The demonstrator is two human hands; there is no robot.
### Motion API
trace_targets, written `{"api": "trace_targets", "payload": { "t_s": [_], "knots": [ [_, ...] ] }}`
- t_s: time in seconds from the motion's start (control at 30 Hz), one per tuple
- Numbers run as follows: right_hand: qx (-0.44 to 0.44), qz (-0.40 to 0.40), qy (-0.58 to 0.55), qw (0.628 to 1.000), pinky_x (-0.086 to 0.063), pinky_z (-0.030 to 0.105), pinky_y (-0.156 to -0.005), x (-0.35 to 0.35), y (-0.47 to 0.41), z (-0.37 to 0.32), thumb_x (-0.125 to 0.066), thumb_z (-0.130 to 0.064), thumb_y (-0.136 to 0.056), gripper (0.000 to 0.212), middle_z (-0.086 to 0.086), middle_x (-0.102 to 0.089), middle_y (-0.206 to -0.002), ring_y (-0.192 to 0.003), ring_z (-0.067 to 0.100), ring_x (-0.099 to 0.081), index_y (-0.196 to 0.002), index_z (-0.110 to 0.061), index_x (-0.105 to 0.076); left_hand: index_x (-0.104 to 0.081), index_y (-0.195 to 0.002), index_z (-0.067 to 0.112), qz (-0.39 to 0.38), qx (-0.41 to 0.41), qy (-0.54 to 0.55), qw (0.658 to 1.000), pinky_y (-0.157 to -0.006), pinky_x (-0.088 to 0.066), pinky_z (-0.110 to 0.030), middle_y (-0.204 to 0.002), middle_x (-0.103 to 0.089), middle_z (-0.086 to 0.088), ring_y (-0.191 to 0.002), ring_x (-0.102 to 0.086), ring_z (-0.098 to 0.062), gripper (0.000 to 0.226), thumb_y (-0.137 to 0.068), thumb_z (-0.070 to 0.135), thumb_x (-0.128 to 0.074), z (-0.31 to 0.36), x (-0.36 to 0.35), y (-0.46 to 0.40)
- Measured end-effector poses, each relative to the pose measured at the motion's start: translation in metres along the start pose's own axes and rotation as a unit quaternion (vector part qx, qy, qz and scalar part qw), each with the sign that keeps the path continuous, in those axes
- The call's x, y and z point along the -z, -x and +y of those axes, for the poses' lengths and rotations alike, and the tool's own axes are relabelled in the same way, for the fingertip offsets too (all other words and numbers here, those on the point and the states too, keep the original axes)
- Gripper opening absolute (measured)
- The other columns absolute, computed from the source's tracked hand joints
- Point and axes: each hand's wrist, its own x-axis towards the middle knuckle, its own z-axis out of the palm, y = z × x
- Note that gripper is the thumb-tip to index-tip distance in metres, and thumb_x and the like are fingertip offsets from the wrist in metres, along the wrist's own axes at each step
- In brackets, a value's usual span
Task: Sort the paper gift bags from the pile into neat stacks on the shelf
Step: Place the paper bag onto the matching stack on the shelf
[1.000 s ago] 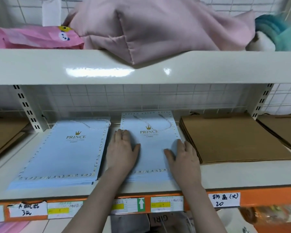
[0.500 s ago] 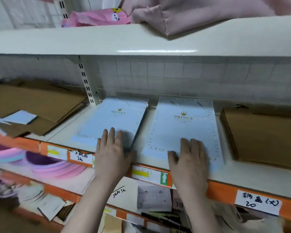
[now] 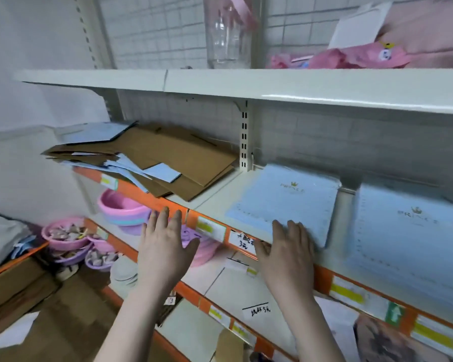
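Observation:
Two neat stacks of light blue "PRINCE" gift bags lie flat on the middle shelf [image 3: 215, 202]: a smaller stack [image 3: 285, 199] and a larger stack [image 3: 408, 239] to its right. Further left on the same shelf sits a messy pile [image 3: 152, 160] of brown and blue paper bags. My right hand [image 3: 288, 254] rests flat, fingers spread, at the near left corner of the smaller blue stack. Open and holding nothing, my left hand [image 3: 165, 246] hovers in front of the shelf edge, below and right of the messy pile.
An upper shelf [image 3: 246, 84] overhangs the bags, carrying a clear bottle [image 3: 225, 32] and pink packages [image 3: 351, 58]. Below, pink and purple bowls [image 3: 123, 207] sit on lower shelves. Cardboard boxes [image 3: 19, 288] stand at lower left. A white wall closes the left side.
The view has swung left, bringing the messy pile into sight. My left hand left the smaller blue stack and moved left off the shelf; my right hand shifted from the larger stack to the smaller one.

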Motion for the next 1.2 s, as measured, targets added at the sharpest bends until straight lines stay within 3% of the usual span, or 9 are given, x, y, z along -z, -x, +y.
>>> {"api": "trace_targets", "payload": {
  "t_s": [0.1,0.23,0.43,0.57,0.67,0.8,0.93,1.07,1.2],
  "knots": [
    [0.008,-0.002,-0.024,1.000,-0.039,0.048,-0.099,-0.018,0.003,-0.059,-0.069,-0.034,-0.080,0.052,0.022,-0.056,-0.122,-0.120,0.041,-0.047,-0.123,-0.005,-0.060,-0.027,-0.148,0.014,0.013,0.020,0.000,1.000,-0.117,-0.011,-0.041,-0.157,-0.018,-0.011,-0.145,-0.011,-0.029,0.071,-0.090,0.046,-0.053,-0.064,0.016,-0.010],
    [0.020,-0.003,-0.048,0.999,-0.038,0.048,-0.100,-0.041,0.006,-0.137,-0.067,-0.035,-0.083,0.053,0.022,-0.054,-0.127,-0.123,0.039,-0.045,-0.126,-0.006,-0.058,-0.038,-0.143,0.008,0.024,0.026,-0.021,0.999,-0.115,-0.017,-0.045,-0.151,-0.031,-0.018,-0.141,-0.022,-0.036,0.070,-0.086,0.043,-0.059,-0.143,0.034,-0.031],
    [0.022,-0.022,-0.044,0.999,-0.032,0.045,-0.105,-0.070,0.002,-0.224,-0.060,-0.036,-0.087,0.053,0.020,-0.049,-0.133,-0.128,0.036,-0.040,-0.132,-0.008,-0.053,-0.033,-0.145,0.010,0.009,0.041,-0.026,0.999,-0.116,-0.013,-0.045,-0.154,-0.023,-0.016,-0.143,-0.017,-0.034,0.070,-0.089,0.045,-0.055,-0.233,0.051,-0.074],
    [0.027,-0.008,-0.033,0.999,-0.038,0.047,-0.101,-0.087,-0.014,-0.260,-0.067,-0.033,-0.084,0.053,0.022,-0.054,-0.126,-0.122,0.039,-0.046,-0.127,-0.005,-0.057,-0.046,-0.136,0.003,0.017,0.037,-0.005,0.999,-0.111,-0.021,-0.052,-0.148,-0.034,-0.022,-0.139,-0.026,-0.041,0.065,-0.084,0.037,-0.066,-0.270,0.051,-0.107],
    [0.028,-0.026,-0.020,0.999,-0.035,0.046,-0.103,-0.102,-0.033,-0.286,-0.061,-0.038,-0.087,0.054,0.021,-0.051,-0.132,-0.126,0.037,-0.043,-0.131,-0.008,-0.053,-0.041,-0.140,0.005,0.010,0.040,-0.004,0.999,-0.113,-0.018,-0.048,-0.151,-0.029,-0.020,-0.141,-0.021,-0.039,0.067,-0.086,0.039,-0.062,-0.293,0.046,-0.134],
    [0.037,-0.006,-0.051,0.998,-0.040,0.048,-0.098,-0.132,-0.066,-0.324,-0.072,-0.032,-0.079,0.053,0.025,-0.056,-0.122,-0.118,0.040,-0.050,-0.122,-0.002,-0.059,-0.035,-0.144,0.010,0.020,0.046,-0.008,0.999,-0.115,-0.014,-0.042,-0.154,-0.023,-0.016,-0.144,-0.014,-0.034,0.068,-0.089,0.044,-0.055,-0.323,0.037,-0.179],
    [0.042,-0.002,-0.084,0.996,-0.039,0.048,-0.097,-0.165,-0.117,-0.365,-0.068,-0.029,-0.082,0.049,0.023,-0.057,-0.114,-0.114,0.041,-0.049,-0.122,-0.003,-0.059,-0.031,-0.146,0.013,0.030,0.055,-0.014,0.998,-0.116,-0.011,-0.039,-0.156,-0.020,-0.013,-0.145,-0.011,-0.030,0.066,-0.091,0.046,-0.050,-0.352,0.029,-0.245],
    [0.059,-0.034,-0.066,0.995,-0.034,0.039,-0.099,-0.187,-0.171,-0.408,-0.057,-0.036,-0.090,0.052,0.016,-0.050,-0.126,-0.120,0.031,-0.043,-0.134,-0.010,-0.049,-0.040,-0.140,0.012,0.038,0.053,-0.006,0.998,-0.116,-0.012,-0.037,-0.153,-0.026,-0.014,-0.143,-0.016,-0.029,0.062,-0.090,0.044,-0.055,-0.376,0.025,-0.315],
    [0.079,-0.028,-0.080,0.993,-0.036,0.037,-0.096,-0.206,-0.215,-0.448,-0.056,-0.034,-0.091,0.049,0.015,-0.051,-0.123,-0.117,0.030,-0.045,-0.133,-0.008,-0.049,-0.041,-0.138,0.011,0.035,0.064,-0.001,0.997,-0.114,-0.015,-0.037,-0.150,-0.030,-0.014,-0.142,-0.018,-0.030,0.061,-0.090,0.046,-0.054,-0.398,0.024,-0.375]
  ]
}}
